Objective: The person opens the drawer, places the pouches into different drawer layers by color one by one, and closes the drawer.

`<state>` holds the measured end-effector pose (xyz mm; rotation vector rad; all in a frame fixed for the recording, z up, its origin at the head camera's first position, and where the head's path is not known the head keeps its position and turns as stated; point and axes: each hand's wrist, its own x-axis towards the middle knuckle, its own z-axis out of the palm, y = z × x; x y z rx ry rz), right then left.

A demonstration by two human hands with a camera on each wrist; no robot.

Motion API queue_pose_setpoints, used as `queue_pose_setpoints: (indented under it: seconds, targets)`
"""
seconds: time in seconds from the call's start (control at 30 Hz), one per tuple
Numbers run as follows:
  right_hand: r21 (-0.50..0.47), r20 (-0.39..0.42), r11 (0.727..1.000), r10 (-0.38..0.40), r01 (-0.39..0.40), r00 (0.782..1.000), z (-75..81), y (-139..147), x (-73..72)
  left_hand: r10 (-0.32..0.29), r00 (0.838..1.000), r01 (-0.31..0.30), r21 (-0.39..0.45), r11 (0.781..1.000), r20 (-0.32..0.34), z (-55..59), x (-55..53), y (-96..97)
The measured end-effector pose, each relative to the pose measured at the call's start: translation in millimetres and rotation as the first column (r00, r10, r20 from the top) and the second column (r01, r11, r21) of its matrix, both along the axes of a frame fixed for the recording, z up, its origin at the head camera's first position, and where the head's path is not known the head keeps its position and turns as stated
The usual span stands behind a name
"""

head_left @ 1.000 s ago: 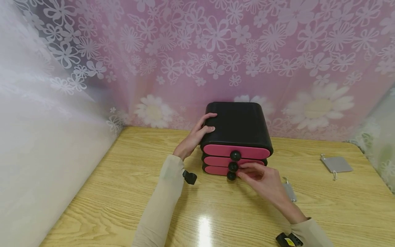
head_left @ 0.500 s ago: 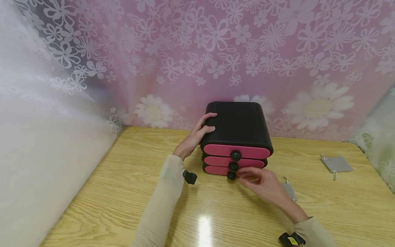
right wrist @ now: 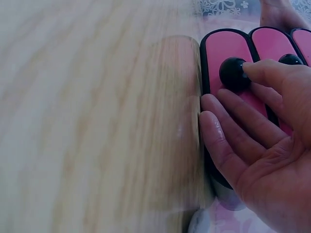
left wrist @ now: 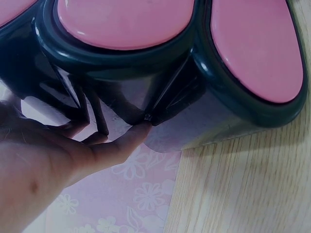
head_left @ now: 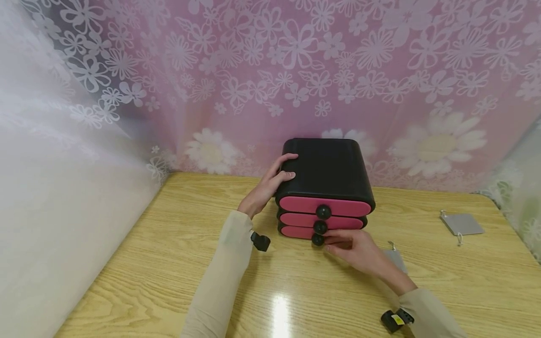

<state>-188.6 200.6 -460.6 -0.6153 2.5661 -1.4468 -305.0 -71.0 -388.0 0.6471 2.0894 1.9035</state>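
Note:
A black mini drawer cabinet [head_left: 327,166] with three pink drawer fronts stands on the table, each front bearing a round black knob. My left hand [head_left: 264,188] rests with extended fingers on the cabinet's left side and top edge. In the left wrist view its fingertips [left wrist: 146,127] press the glossy black side. At the front, my right hand [head_left: 359,249] has its thumb and a finger at the lowest drawer's knob [right wrist: 235,74], pinching it. The finger behind the knob is partly hidden. The other fingers of that hand lie half bent near the lowest drawer front.
A wooden table [head_left: 190,225] bears everything. Two grey flat pieces with small white cord loops lie on the right, one [head_left: 464,224] farther off and one [head_left: 396,260] partly behind my right wrist. A pink flowered curtain [head_left: 262,94] hangs close behind the cabinet.
My right hand has shifted slightly down from beside the middle and lowest knobs to the lowest knob. The left hand and the cabinet have stayed in place.

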Motion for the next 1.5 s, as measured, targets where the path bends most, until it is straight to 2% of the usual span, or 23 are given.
queue_pose_setpoints:
  seconds: [0.3,0.57,0.77,0.97,1.27,1.5]
  targets:
    - [0.028,-0.006,1.0,-0.003,0.003,1.0,-0.4,-3.2,-4.9,0.005,1.0,-0.005,-0.004,1.0,0.001,0.5,-0.8,0.2]
    - [0.038,-0.06,0.999,-0.02,0.022,0.998,1.6,-6.3,-6.2,0.006,1.0,-0.006,-0.008,1.0,0.008,0.0,-0.6,0.3]
    - [0.046,-0.057,0.998,-0.034,0.037,0.998,1.1,-6.8,-5.9,0.006,1.0,-0.006,-0.01,1.0,0.009,-0.2,-0.6,0.4]
    - [0.068,-0.026,0.997,-0.028,0.03,0.999,0.8,-6.8,-1.4,0.002,1.0,-0.002,-0.002,1.0,0.014,-0.5,-0.2,-0.2]
    - [0.084,-0.033,0.996,0.01,-0.007,0.999,2.8,-7.1,9.4,0.0,1.0,-0.001,0.01,1.0,0.019,-0.6,1.1,-0.2]
    - [0.1,-0.097,0.994,0.053,-0.043,0.994,2.9,-10.7,14.2,0.001,1.0,-0.001,0.015,1.0,0.017,-0.2,1.4,-0.3]
